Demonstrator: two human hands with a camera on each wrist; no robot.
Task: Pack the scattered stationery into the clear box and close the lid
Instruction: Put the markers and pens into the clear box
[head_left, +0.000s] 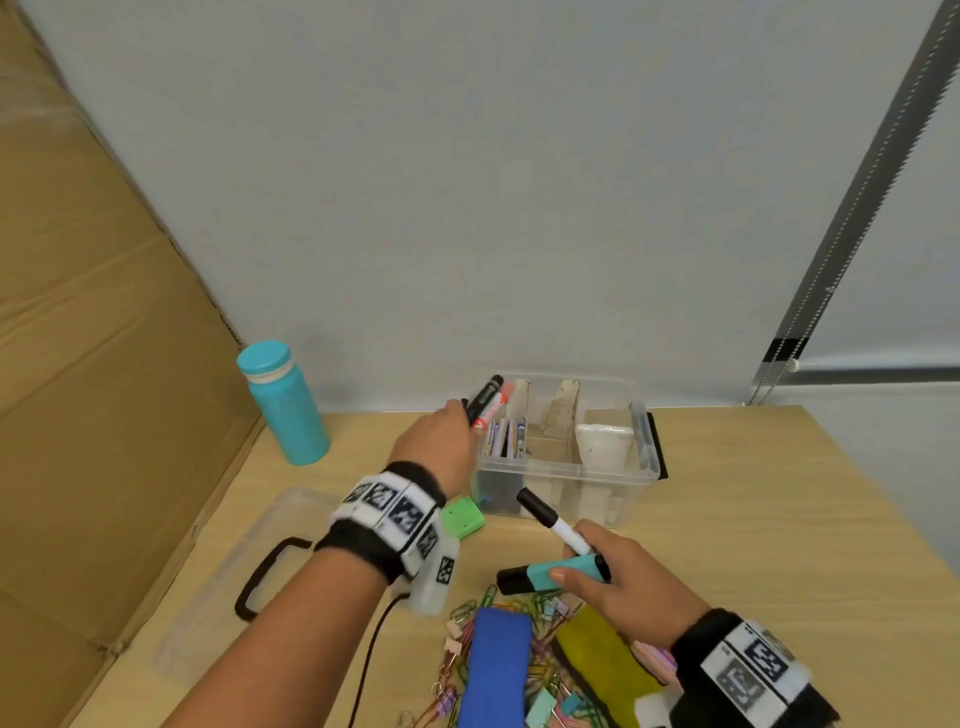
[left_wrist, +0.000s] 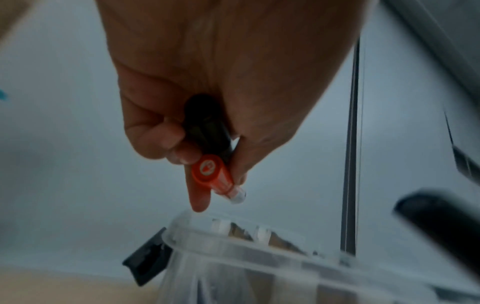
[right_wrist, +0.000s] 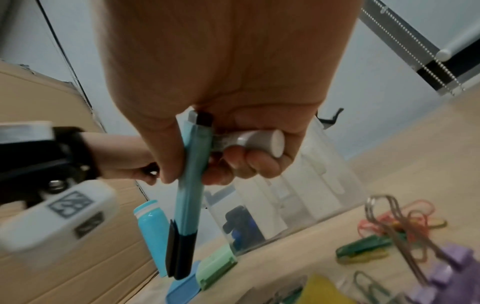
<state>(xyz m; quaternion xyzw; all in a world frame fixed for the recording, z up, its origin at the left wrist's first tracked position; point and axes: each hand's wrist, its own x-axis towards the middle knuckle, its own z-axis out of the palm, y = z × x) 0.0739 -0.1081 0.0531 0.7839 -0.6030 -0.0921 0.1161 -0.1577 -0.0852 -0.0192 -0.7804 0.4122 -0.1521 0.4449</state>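
While left hand (head_left: 436, 441) holds markers (head_left: 485, 402), box (head_left: 566, 470) open

A: What was the box (head_left: 566, 470) made of?
B: Clear, glossy plastic, on a matt pale wood-look table (head_left: 753, 519).
A: And on the left?
B: Rough brown cardboard (head_left: 93, 364); a smooth turquoise bottle (head_left: 285, 405).

A teal bottle (head_left: 283, 402) stands on the counter (head_left: 753, 519) beside a leaning cardboard sheet (head_left: 104, 364), near the wall (head_left: 467, 182).
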